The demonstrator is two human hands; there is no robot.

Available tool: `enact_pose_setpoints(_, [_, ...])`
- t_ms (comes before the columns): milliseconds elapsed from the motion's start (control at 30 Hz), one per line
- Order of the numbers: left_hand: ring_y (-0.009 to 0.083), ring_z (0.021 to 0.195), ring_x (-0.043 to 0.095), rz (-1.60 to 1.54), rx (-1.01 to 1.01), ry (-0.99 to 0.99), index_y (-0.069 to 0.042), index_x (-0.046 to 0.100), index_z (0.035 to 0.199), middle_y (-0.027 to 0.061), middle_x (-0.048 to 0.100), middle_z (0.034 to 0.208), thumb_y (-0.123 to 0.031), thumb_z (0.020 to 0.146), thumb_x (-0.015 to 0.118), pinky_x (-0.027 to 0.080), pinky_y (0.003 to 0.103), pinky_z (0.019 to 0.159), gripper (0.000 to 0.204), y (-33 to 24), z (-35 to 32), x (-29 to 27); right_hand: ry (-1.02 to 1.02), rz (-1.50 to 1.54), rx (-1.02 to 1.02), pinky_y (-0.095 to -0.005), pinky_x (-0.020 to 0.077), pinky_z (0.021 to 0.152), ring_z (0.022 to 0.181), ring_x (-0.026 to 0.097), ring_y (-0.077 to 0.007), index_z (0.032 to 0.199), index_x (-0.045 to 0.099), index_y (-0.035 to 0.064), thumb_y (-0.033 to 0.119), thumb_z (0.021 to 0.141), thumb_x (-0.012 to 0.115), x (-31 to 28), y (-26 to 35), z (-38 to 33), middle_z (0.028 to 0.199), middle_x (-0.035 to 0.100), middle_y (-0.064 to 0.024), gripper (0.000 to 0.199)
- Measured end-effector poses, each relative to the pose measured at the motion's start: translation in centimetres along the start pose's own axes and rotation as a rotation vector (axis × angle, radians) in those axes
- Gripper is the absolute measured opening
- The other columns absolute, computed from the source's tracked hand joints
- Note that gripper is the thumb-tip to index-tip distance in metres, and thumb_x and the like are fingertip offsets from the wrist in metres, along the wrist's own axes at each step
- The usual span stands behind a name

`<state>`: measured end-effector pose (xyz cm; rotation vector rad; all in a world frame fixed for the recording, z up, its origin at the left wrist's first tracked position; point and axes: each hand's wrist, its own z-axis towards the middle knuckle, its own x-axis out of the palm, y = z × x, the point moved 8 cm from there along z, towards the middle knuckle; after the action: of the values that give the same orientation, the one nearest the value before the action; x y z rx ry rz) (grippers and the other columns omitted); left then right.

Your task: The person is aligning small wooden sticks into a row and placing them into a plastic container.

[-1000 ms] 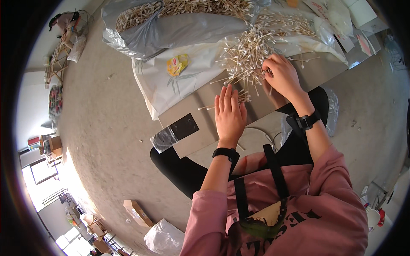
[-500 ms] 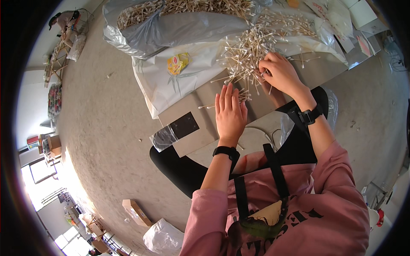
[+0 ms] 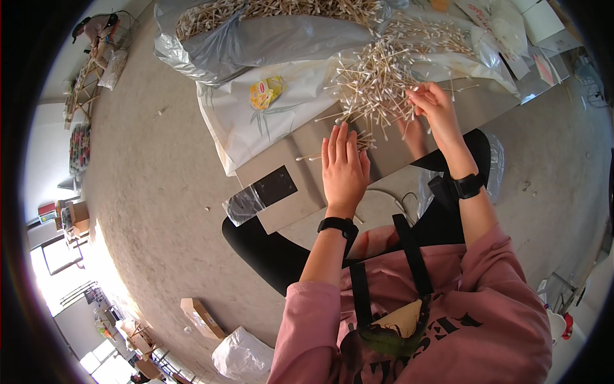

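A small bunch of cotton swabs [image 3: 366,141] lies gathered under the left hand [image 3: 343,168], flat and gripping nothing. A far larger heap [image 3: 377,80] lies ungathered on the table [image 3: 304,203] — white-tipped, pale-stemmed, tangled. The right hand [image 3: 437,107] curls at its edge — whether pinching one, I cannot tell.

Left hand [image 3: 345,171] palm down, fingers [image 3: 342,144] outstretched; right hand [image 3: 437,110] with fingers curled (pointing leftward); both forearms [image 3: 323,256] reaching forward.
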<state>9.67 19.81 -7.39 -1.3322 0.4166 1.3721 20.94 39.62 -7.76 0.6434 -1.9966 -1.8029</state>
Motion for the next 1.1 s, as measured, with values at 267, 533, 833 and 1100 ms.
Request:
enact_pose_setpoints(267, [0.0337,0.136,0.040,-0.008,0.013,-0.008,-0.002,0.051,0.128,0.0147,0.047,0.142,-0.018,0.092,0.055,0.030,0.049,0.114,0.039,-0.2,0.1,-0.1,0.073,0.186,0.224,-0.0251,0.0458,0.062,0.070,0.058,-0.0109,0.105,0.062,0.0014,0.012,0.091,0.064,2.9,-2.0,-4.2,0.081,0.062,-0.0022,0.018])
enact_pose_setpoints(533, [0.0344,0.137,0.040,-0.023,-0.007,-0.013,-0.001,0.049,0.128,0.0156,0.046,0.143,-0.018,0.092,0.055,0.030,0.049,0.115,0.040,-0.1,0.0,0.1,-0.024,-0.782,-0.045,-0.0419,0.0498,0.061,0.072,0.066,-0.0331,0.086,0.064,0.0032,0.018,0.082,0.071,5.0,-0.8,-4.7,0.074,0.066,-0.0134,0.017])
enact_pose_setpoints(833, [0.0346,0.135,0.041,-0.046,0.001,-0.045,-0.005,0.054,0.118,0.0151,0.047,0.142,-0.015,0.090,0.057,0.031,0.050,0.114,0.030,0.0,0.0,-0.5,0.222,0.130,0.322,-0.0237,0.0412,0.053,0.062,0.053,-0.0084,0.095,0.062,-0.0002,0.012,0.092,0.065,3.6,-1.3,-5.9,0.075,0.061,-0.0034,0.013])
enact_pose_setpoints(1100, [0.0342,0.133,0.042,-0.093,0.035,-0.043,-0.007,0.057,0.100,0.0134,0.049,0.138,-0.008,0.083,0.057,0.031,0.052,0.114,0.017,-0.3,-0.2,-0.7,0.184,0.211,0.312,-0.0224,0.0420,0.058,0.071,0.056,-0.0097,0.114,0.055,0.0001,0.011,0.097,0.054,5.2,-2.2,-5.4,0.084,0.059,-0.0035,0.020])
